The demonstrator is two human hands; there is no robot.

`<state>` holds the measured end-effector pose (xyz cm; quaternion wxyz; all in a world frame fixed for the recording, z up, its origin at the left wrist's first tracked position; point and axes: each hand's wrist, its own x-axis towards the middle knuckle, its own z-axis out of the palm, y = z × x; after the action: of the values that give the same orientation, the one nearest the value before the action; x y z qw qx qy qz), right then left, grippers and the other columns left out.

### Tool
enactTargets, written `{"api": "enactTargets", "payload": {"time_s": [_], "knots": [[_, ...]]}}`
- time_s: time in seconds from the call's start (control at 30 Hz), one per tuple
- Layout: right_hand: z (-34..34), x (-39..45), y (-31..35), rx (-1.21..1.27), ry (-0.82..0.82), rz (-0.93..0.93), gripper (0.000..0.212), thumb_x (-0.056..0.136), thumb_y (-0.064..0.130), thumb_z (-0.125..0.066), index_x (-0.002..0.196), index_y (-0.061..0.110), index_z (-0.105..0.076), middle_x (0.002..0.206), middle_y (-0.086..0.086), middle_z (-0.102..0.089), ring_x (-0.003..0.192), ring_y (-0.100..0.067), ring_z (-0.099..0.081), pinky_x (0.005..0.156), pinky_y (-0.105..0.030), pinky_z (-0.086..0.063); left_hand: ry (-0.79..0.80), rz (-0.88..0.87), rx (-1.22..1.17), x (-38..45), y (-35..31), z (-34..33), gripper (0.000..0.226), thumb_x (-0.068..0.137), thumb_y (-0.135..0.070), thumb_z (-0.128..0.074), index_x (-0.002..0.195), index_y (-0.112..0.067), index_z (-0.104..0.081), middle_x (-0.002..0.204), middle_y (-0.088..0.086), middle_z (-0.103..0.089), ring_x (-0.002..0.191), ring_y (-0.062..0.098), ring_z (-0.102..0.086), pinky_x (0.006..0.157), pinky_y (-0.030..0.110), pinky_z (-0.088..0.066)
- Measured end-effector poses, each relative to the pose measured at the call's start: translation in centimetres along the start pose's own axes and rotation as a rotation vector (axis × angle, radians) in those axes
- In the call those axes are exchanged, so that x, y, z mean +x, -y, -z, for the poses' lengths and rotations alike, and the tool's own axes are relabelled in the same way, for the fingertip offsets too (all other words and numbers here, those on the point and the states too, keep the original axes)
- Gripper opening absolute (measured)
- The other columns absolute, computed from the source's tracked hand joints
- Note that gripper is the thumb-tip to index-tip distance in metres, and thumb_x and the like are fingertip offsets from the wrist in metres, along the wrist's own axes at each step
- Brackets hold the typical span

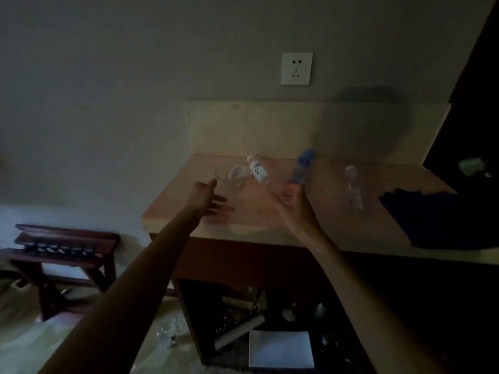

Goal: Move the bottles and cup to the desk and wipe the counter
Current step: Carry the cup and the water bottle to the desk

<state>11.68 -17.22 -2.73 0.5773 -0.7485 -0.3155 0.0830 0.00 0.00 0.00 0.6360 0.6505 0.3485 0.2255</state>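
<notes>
Currently both hands over the bench (310, 228): left hand (208, 199) has fingers spread, empty, just short of the glass cup (232, 174). Right hand (293, 198) w/ fingers open, reaching near the tilted white-cap bottle (258, 170); contact unclear due to blur. Blue bottle (302, 166) and clear bottle (353, 188) stand further right, dark cloth (432, 217) at far right.

Nothing's really reading as text here, it's all too dim and blurry. The small bottle (258, 171) tilting just above the right hand (293, 203) is showing a white label with a blue mark, but I'm not making out any letters or brand on it.
</notes>
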Motion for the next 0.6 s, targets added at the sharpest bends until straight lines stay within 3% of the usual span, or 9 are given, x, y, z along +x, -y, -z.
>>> {"api": "enactTargets", "payload": {"time_s": [0.1,0.23,0.33,0.4,0.47,0.53,0.6], "knots": [[-1.6,5.2,0.5,-0.151,-0.062,0.027,0.047,0.085,0.047,-0.064,0.114,0.014,-0.046,0.114,-0.002,-0.055,0.106,-0.018,-0.056,0.084,-0.025,-0.044,-0.020,0.060,-0.053,5.0,-0.7,0.2,0.037,0.104,-0.034,-0.036,0.117,0.001,-0.039,0.091,0.027,-0.063,0.038,0.023,-0.066,0.033,0.026,-0.050],[-3.5,10.9,1.3,-0.394,-0.038,0.055,0.062,0.086,0.041,-0.066,0.130,0.005,-0.042,0.132,-0.011,-0.048,0.121,-0.024,-0.049,0.086,-0.026,-0.040,-0.003,0.093,0.053,10.6,-0.7,-0.2,0.056,0.104,-0.037,-0.032,0.126,0.015,-0.034,0.082,0.028,-0.067,0.040,0.030,-0.067,0.034,0.031,-0.051],[-4.5,13.4,0.9,-0.536,0.081,0.045,0.071,0.084,0.037,-0.069,0.137,0.005,-0.035,0.136,-0.014,-0.040,0.127,-0.028,-0.042,0.095,-0.033,-0.044,-0.006,0.072,0.146,12.7,-0.9,-0.4,0.044,0.106,-0.034,-0.031,0.115,0.009,-0.037,0.067,0.020,-0.061,0.028,0.017,-0.058,0.028,0.018,-0.039],[-5.0,14.1,0.2,-0.622,0.145,0.006,0.073,0.085,0.037,-0.069,0.138,0.004,-0.031,0.137,-0.016,-0.038,0.127,-0.030,-0.041,0.097,-0.039,-0.044,-0.023,0.040,0.246,13.7,-0.6,-0.6,0.036,0.106,-0.030,-0.034,0.110,0.004,-0.043,0.069,0.013,-0.056,0.025,0.010,-0.054,0.025,0.017,-0.035],[-5.0,14.6,-0.1,-0.656,0.190,-0.053,0.074,0.088,0.035,-0.066,0.142,0.002,-0.027,0.141,-0.017,-0.035,0.129,-0.031,-0.039,0.098,-0.038,-0.043,0.006,0.038,0.270,14.8,-0.1,-0.5,0.035,0.105,-0.027,-0.034,0.109,0.005,-0.047,0.078,0.017,-0.059,0.031,0.016,-0.060,0.031,0.022,-0.043],[-5.0,15.2,-0.3,-0.662,0.211,-0.088,0.076,0.088,0.035,-0.065,0.144,0.004,-0.025,0.144,-0.017,-0.035,0.131,-0.031,-0.038,0.099,-0.037,-0.040,0.025,0.036,0.279,15.9,0.3,-0.3,0.034,0.103,-0.027,-0.033,0.109,0.003,-0.049,0.091,0.025,-0.063,0.043,0.034,-0.066,0.038,0.028,-0.049],[-4.9,15.5,-0.6,-0.665,0.223,-0.114,0.076,0.088,0.038,-0.064,0.144,0.004,-0.025,0.144,-0.018,-0.035,0.131,-0.032,-0.038,0.100,-0.037,-0.039,0.023,0.037,0.284,16.1,0.3,-0.3,0.032,0.103,-0.027,-0.032,0.105,0.001,-0.048,0.091,0.028,-0.063,0.043,0.034,-0.065,0.038,0.030,-0.049]]}}
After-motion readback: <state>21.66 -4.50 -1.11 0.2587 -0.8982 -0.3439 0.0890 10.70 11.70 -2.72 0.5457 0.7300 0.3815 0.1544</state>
